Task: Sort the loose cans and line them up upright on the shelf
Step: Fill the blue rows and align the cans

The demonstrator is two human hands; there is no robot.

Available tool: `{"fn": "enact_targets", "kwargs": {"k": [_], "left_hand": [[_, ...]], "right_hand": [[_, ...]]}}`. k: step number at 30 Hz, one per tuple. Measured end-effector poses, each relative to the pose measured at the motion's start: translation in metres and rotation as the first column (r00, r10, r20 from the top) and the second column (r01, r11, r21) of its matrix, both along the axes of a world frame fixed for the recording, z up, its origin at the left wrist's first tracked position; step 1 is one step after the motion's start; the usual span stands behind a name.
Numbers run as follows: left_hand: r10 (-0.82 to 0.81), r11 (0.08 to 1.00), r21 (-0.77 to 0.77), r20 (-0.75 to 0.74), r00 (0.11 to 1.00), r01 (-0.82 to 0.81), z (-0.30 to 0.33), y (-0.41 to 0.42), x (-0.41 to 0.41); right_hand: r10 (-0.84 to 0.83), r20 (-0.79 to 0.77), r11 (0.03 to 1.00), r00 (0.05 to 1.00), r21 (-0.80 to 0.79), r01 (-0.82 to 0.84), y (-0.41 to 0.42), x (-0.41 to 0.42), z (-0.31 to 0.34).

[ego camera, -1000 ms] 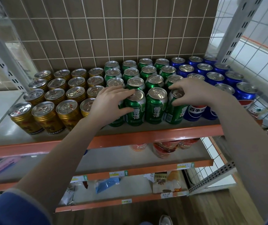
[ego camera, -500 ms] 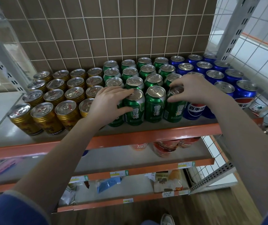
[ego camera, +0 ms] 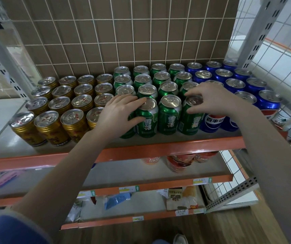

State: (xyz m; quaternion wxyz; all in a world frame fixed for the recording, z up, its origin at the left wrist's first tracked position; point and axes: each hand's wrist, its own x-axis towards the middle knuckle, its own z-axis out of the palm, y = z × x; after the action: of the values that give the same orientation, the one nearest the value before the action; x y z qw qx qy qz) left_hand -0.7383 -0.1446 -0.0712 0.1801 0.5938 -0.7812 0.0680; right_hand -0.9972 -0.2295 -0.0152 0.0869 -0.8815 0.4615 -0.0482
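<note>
With gold cans (ego camera: 74, 103), green cans (ego camera: 169, 113) and blue cans (ego camera: 243, 83) already standing sorted on the shelf (ego camera: 158, 148), the left hand (ego camera: 118, 115) and right hand (ego camera: 209, 99) are gripping front-row green cans, fingers curled, apparently finishing alignment.

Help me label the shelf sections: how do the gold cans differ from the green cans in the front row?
The gold cans have ribbed shoulders and no hand on them; the green cans have smooth shoulders, and the left hand and right hand touch them. Both stand upright with silver tops.
</note>
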Motion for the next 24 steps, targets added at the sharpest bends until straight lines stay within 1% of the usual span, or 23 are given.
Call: {"fn": "enact_targets", "kwargs": {"k": [3, 5, 7, 10, 13, 16, 20, 24], "left_hand": [[-0.002, 0.998, 0.068, -0.013, 1.0, 0.002, 0.004, 0.001, 0.004], [0.036, 0.994, 0.104, -0.083, 0.996, -0.027, 0.009, 0.003, 0.009], [0.076, 0.991, 0.12, -0.129, 0.989, -0.061, 0.013, 0.004, 0.014], [0.108, 0.977, 0.194, -0.096, 0.99, -0.087, 0.014, 0.01, 0.017], [0.123, 0.954, 0.281, -0.038, 0.992, -0.107, 0.013, 0.011, 0.018], [0.136, 0.95, 0.292, -0.069, 0.988, -0.11, 0.012, 0.009, 0.017], [0.13, 0.96, 0.263, -0.117, 0.985, -0.095, 0.006, 0.011, 0.016], [0.113, 0.969, 0.231, -0.092, 0.989, -0.089, 0.007, 0.012, 0.017]], "right_hand": [[0.017, 0.017, 0.996, 1.0, 0.082, -0.018, -0.001, 0.0, 0.001], [0.018, 0.043, 0.993, 0.999, 0.114, -0.023, -0.001, 0.001, 0.002], [0.021, 0.068, 0.994, 0.997, 0.109, -0.028, -0.002, 0.004, 0.004], [0.042, 0.075, 0.993, 0.996, 0.11, -0.05, -0.004, 0.012, 0.003], [0.084, 0.036, 0.988, 0.996, 0.127, -0.088, -0.005, 0.023, -0.002], [0.087, 0.034, 0.99, 0.996, 0.11, -0.09, -0.008, 0.027, -0.009], [0.067, 0.06, 0.994, 0.996, 0.078, -0.072, -0.008, 0.028, -0.013], [0.058, 0.063, 0.995, 0.996, 0.08, -0.063, -0.009, 0.03, -0.013]]}}
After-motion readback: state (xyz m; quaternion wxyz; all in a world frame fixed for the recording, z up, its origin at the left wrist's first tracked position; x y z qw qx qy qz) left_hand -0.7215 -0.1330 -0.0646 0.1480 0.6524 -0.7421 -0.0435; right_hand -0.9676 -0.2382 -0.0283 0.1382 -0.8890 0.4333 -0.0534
